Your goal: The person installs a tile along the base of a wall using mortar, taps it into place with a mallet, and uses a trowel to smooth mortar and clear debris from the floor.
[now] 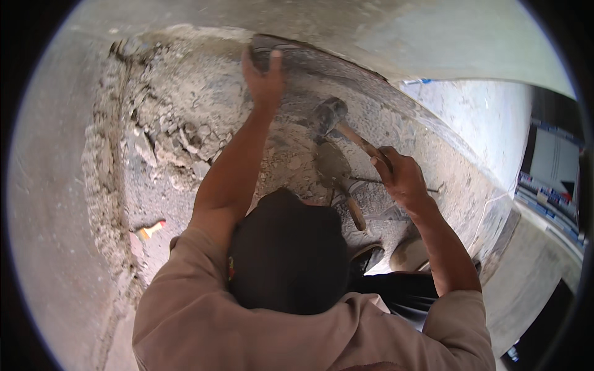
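My left hand (265,83) reaches forward to the foot of the wall, thumb and fingers spread apart against the left end of a dark strip (322,62) that runs along the wall base. What its fingertips touch behind the strip's edge is hidden. My right hand (402,176) is closed round the wooden handle of a club hammer (332,114), its dark, dusty head pointing forward and left over the rough floor. Just below the hammer lies a trowel (333,164) with a wooden handle. A thin metal rod (430,188) lies beside it, passing under my right hand.
Broken mortar rubble (179,148) is heaped on the left. A raised crumbly edge (105,185) borders the smooth floor there. A small brush (152,230) lies near that edge. Flat boxes (550,179) are stacked at right. My dark cap (288,253) covers the lower middle.
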Demonstrator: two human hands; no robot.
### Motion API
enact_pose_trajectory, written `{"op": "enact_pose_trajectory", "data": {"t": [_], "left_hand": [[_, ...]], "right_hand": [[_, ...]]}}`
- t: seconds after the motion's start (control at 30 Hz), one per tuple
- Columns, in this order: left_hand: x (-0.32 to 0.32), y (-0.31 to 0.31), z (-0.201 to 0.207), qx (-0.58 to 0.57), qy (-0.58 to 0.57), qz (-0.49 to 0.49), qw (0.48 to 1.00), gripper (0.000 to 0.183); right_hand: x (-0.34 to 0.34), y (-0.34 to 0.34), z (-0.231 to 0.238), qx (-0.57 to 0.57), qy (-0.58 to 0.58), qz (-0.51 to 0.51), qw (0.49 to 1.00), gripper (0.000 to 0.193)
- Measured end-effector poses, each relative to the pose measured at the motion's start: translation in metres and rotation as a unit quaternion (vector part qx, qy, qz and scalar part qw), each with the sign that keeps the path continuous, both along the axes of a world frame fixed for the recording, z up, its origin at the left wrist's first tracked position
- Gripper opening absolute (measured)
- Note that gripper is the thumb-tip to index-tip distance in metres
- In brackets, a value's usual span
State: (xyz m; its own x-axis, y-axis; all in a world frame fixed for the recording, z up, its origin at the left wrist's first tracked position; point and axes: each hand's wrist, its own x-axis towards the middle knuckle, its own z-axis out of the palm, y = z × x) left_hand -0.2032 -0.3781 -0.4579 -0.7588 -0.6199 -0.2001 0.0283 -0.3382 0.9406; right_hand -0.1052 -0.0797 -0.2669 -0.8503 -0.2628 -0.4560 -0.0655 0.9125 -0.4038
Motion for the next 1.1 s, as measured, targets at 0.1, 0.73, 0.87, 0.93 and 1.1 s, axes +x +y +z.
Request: {"op": "enact_pose_trajectory", "data": {"t": [0.1,0.73,0.87,0.93,1.1], "left_hand": [[-0.004,-0.002,0.003,-0.007,-0.038,-0.033,0.999,0.092],[-0.006,-0.001,0.029,-0.02,-0.125,-0.089,0.988,0.121],[-0.006,0.001,0.028,-0.034,-0.123,-0.095,0.987,0.113],[-0.008,-0.002,0.027,-0.036,-0.127,-0.099,0.986,0.111],[-0.007,0.0,0.028,-0.045,-0.135,-0.101,0.985,0.106]], "right_hand": [[0.013,0.037,-0.033,0.0,0.078,0.003,0.997,0.03],[-0.029,0.147,-0.078,0.044,0.154,-0.004,0.987,0.03],[-0.031,0.159,-0.083,0.031,0.141,-0.005,0.99,0.027],[-0.033,0.167,-0.084,0.029,0.134,-0.008,0.991,0.026],[-0.034,0.175,-0.075,0.066,0.125,-0.005,0.99,0.028]]}}
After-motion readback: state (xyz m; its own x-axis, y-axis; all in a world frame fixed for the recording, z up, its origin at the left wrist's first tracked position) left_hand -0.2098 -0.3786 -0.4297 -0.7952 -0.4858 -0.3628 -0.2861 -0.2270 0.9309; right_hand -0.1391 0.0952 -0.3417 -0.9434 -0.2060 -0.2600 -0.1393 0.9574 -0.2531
